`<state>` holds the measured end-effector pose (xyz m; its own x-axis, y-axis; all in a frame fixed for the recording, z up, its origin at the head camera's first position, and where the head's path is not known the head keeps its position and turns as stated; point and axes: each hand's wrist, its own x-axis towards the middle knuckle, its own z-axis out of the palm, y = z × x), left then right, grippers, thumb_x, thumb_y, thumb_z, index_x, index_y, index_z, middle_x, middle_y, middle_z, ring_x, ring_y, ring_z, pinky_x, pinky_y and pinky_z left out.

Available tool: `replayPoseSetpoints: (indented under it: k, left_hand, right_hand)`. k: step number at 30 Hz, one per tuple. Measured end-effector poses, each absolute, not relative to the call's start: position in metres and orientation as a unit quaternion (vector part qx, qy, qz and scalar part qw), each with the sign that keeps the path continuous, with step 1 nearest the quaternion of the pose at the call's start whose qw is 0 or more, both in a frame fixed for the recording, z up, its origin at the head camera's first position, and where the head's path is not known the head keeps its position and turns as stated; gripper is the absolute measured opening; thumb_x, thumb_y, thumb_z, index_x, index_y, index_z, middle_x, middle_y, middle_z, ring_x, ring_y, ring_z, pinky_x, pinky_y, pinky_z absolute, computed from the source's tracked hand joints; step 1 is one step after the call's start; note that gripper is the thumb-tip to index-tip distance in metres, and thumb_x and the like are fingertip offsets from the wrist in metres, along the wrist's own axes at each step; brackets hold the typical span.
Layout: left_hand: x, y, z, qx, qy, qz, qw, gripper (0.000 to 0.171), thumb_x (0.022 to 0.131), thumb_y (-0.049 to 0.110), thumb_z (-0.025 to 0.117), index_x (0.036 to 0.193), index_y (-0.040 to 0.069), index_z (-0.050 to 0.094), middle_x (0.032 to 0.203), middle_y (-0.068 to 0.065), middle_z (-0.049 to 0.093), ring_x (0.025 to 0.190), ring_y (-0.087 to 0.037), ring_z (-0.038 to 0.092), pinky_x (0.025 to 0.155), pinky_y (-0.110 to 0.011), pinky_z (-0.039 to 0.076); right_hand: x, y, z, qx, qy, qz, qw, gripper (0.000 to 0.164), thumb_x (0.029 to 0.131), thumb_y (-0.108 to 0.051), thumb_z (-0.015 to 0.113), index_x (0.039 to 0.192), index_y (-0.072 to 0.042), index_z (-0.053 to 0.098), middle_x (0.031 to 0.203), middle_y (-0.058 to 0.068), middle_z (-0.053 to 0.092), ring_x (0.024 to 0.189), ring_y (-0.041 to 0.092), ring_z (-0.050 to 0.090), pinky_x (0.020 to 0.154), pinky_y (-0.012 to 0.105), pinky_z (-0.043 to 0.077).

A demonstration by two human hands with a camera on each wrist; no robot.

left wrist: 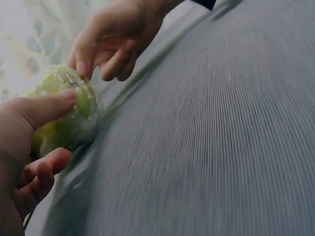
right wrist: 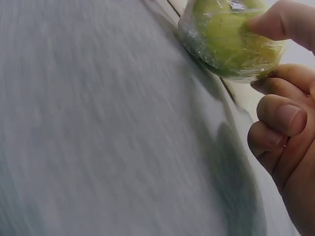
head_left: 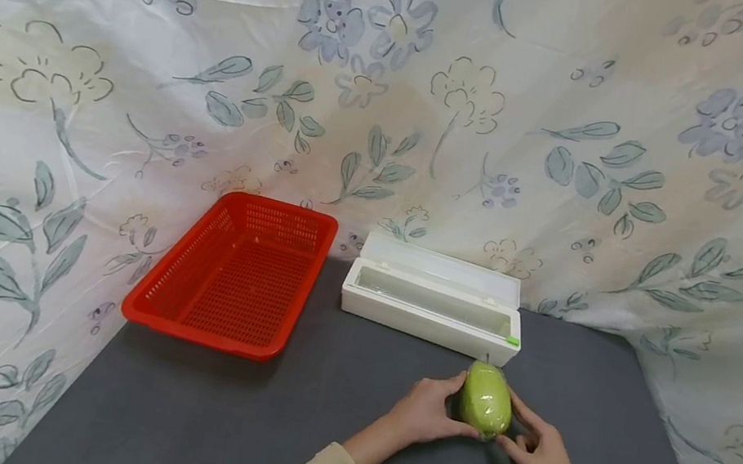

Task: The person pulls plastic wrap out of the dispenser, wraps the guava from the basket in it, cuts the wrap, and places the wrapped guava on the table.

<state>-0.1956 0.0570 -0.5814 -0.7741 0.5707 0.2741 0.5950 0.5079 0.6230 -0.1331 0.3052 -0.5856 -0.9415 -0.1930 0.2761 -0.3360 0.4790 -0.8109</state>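
A yellow-green pear (head_left: 487, 399) wrapped in clear plastic film is between both hands, its thin stem pointing away toward the white box. My left hand (head_left: 426, 413) holds its left side, thumb at the near end and fingers along the flank. From the right, my right hand (head_left: 542, 455) pinches it between thumb and fingertips, with the other fingers curled in. Crinkled film with glossy highlights covers the pear (left wrist: 64, 110) in the left wrist view. The right wrist view shows the thumb pressing the wrapped pear (right wrist: 231, 42), with a fingertip at its lower edge.
Just beyond the pear stands a long white film dispenser box (head_left: 427, 316), its lid raised. A red plastic basket (head_left: 284, 283) sits at the back left. Dark grey cloth covers the table (head_left: 196, 425), and a floral curtain (head_left: 397, 87) hangs behind.
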Motion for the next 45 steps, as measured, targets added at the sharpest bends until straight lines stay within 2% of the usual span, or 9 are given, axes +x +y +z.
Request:
replayPoseSetpoints:
  k: [11,15,21,26,29,33,36,43,45]
  left_hand:
    - [-0.189,0.110,-0.576,-0.330,-0.882,-0.337,0.002,0.098,0.085,0.059,0.085,0.160,0.010,0.046,0.152,-0.002,0.060,0.131,-0.005,0.061,0.099,-0.017,0.052]
    - [-0.188,0.126,-0.573,-0.337,-0.886,-0.320,0.009,0.098,0.085,0.061,0.084,0.161,0.011,0.046,0.151,-0.001,0.061,0.127,-0.004,0.064,0.097,-0.015,0.052]
    - [-0.184,0.153,-0.574,-0.336,-0.885,-0.322,0.026,0.098,0.085,0.061,0.083,0.160,0.009,0.048,0.149,-0.001,0.062,0.123,-0.004,0.066,0.094,-0.015,0.053]
    - [-0.177,0.174,-0.577,-0.319,-0.889,-0.327,0.027,0.099,0.084,0.062,0.083,0.159,0.008,0.048,0.148,0.001,0.063,0.120,-0.006,0.068,0.092,-0.017,0.054]
    - [-0.175,0.185,-0.575,-0.313,-0.895,-0.316,0.027,0.098,0.083,0.064,0.084,0.158,0.010,0.050,0.147,0.004,0.063,0.118,-0.006,0.069,0.090,-0.018,0.055]
    - [-0.174,0.196,-0.571,-0.313,-0.901,-0.300,0.021,0.098,0.083,0.066,0.083,0.158,0.011,0.050,0.147,0.007,0.062,0.116,-0.005,0.069,0.092,-0.021,0.056]
    - [-0.175,0.202,-0.570,-0.312,-0.902,-0.297,0.013,0.099,0.084,0.067,0.082,0.159,0.011,0.048,0.149,0.007,0.061,0.117,-0.006,0.069,0.094,-0.024,0.056]
    - [-0.177,0.204,-0.572,-0.316,-0.898,-0.305,-0.004,0.101,0.085,0.066,0.081,0.162,0.011,0.043,0.154,0.006,0.056,0.123,-0.007,0.066,0.092,-0.021,0.055]
    - [-0.177,0.205,-0.572,-0.315,-0.899,-0.303,-0.018,0.104,0.086,0.066,0.080,0.163,0.010,0.041,0.156,0.004,0.055,0.122,-0.008,0.067,0.091,-0.020,0.055]
  right_hand:
    - [-0.119,0.346,-0.587,0.094,-0.864,0.484,0.105,0.071,0.092,0.007,0.075,0.156,0.008,0.044,0.129,-0.043,0.052,0.043,0.006,0.034,0.042,0.032,0.038]
    - [-0.115,0.359,-0.590,0.091,-0.860,0.487,0.121,0.070,0.091,0.013,0.072,0.155,0.011,0.043,0.131,-0.043,0.050,0.045,0.005,0.039,0.043,0.031,0.038]
    - [-0.114,0.378,-0.592,0.070,-0.870,0.469,0.135,0.067,0.091,0.017,0.066,0.153,0.015,0.042,0.132,-0.045,0.045,0.068,0.001,0.065,0.055,0.023,0.046]
    - [-0.111,0.392,-0.594,0.057,-0.873,0.463,0.141,0.065,0.093,0.015,0.065,0.154,0.015,0.041,0.136,-0.045,0.042,0.094,-0.016,0.059,0.064,0.014,0.049]
    - [-0.108,0.399,-0.594,0.045,-0.868,0.472,0.146,0.066,0.094,0.015,0.063,0.156,0.009,0.042,0.133,-0.044,0.046,0.078,-0.017,0.057,0.054,0.017,0.047]
    - [-0.104,0.405,-0.592,0.018,-0.858,0.492,0.145,0.070,0.095,0.015,0.060,0.160,-0.005,0.046,0.122,-0.042,0.054,0.045,0.003,0.043,0.040,0.031,0.038]
    - [-0.104,0.408,-0.590,0.004,-0.861,0.488,0.141,0.070,0.096,0.012,0.060,0.161,-0.010,0.047,0.116,-0.040,0.055,0.044,0.004,0.042,0.041,0.032,0.039]
    - [-0.105,0.411,-0.590,-0.022,-0.867,0.483,0.122,0.066,0.098,0.009,0.060,0.160,0.000,0.042,0.110,-0.036,0.055,0.045,0.005,0.043,0.041,0.030,0.042]
    - [-0.105,0.411,-0.591,-0.035,-0.867,0.482,0.119,0.067,0.098,0.008,0.059,0.161,-0.003,0.042,0.108,-0.035,0.055,0.045,0.006,0.043,0.041,0.030,0.042]
